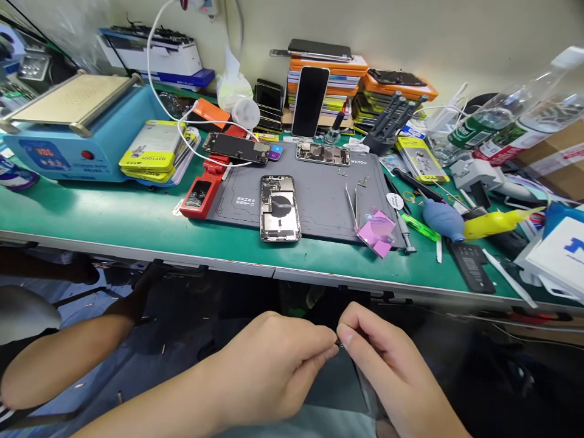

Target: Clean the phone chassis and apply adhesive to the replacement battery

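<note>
My left hand point(283, 359) is closed in a pinch, held below the bench's front edge. Its fingertips almost meet those of my right hand point(378, 350), which pinches as well. A tiny dark bit shows between the fingertips, too small to name. On the grey work mat point(319, 201) beyond my hands lies an opened phone point(280, 210) with its inner parts showing. Tweezers point(351, 207) rest on the mat near a pink film square point(378, 233). Another opened phone point(323, 153) lies at the mat's back edge.
At left stands a blue heating plate machine point(91, 134) beside yellow battery packs point(152, 149). A red holder point(201, 193) supports a phone screen assembly point(236, 148). To the right are a blue air blower point(442, 219), a black battery point(471, 266) and bottles point(483, 125). Another person's arm point(73, 347) is at lower left.
</note>
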The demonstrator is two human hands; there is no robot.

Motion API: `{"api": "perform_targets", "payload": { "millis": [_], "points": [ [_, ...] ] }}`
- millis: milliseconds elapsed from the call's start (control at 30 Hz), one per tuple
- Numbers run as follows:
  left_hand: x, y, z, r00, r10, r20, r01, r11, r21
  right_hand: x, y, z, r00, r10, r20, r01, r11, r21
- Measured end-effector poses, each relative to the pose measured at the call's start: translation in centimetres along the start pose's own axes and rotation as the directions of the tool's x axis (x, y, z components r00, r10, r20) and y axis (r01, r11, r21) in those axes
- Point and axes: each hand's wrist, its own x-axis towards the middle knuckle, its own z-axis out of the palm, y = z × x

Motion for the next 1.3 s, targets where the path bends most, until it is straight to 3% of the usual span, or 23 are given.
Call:
{"api": "perform_targets", "payload": {
  "millis": [100,200,367,433,500,600,667,767,900,1067,1300],
  "points": [
    [-0.2,-0.2,0.4,0.992,0.115,-0.054,-0.103,0.977,0.187,0.1,0.6,1.2,0.991,-0.052,-0.126,0.053,0.999,0.003],
    [-0.6,-0.5,0.6,0.984,0.161,-0.073,-0.13,0.938,0.321,0.2,0.9,2.2,0.977,-0.062,-0.203,0.069,0.997,0.031],
    [-1.0,-0.5,0.6,0.964,0.206,-0.169,-0.133,0.922,0.364,0.6,1.4,3.4,0.972,-0.025,-0.234,0.049,0.994,0.099],
    [-1.0,-0.2,0.4,0.971,0.158,-0.18,-0.089,0.936,0.341,0.6,1.5,3.4,0.971,-0.047,-0.234,0.07,0.993,0.093],
    [-0.9,0.4,0.0,0.989,0.019,-0.146,0.019,0.968,0.251,0.6,1.5,2.9,0.97,-0.117,-0.213,0.132,0.99,0.058],
    [-0.7,1.3,-0.6,0.982,-0.186,-0.02,0.187,0.974,0.131,0.5,1.3,1.8,0.966,-0.231,-0.115,0.232,0.973,-0.005],
    [-0.4,1.5,-0.6,0.977,-0.209,0.037,0.199,0.962,0.185,0.5,1.0,1.2,0.966,-0.247,-0.069,0.246,0.969,-0.02],
    [0.2,1.2,0.3,0.988,-0.154,0.025,0.137,0.933,0.333,0.6,0.8,1.1,0.976,-0.179,-0.121,0.182,0.983,0.011],
    [0.8,0.7,1.8,0.989,0.027,-0.144,0.056,0.839,0.541,1.1,0.7,2.1,0.97,-0.071,-0.233,0.101,0.988,0.119],
    [0.6,0.7,2.6,0.899,0.334,-0.285,-0.036,0.704,0.71,1.6,0.2,3.2,0.956,-0.03,-0.293,0.098,0.971,0.22],
    [0.0,0.4,2.7,0.824,0.44,-0.356,-0.046,0.678,0.734,1.9,-0.5,4.7,0.913,-0.07,-0.401,0.18,0.953,0.244]
  ]
}}
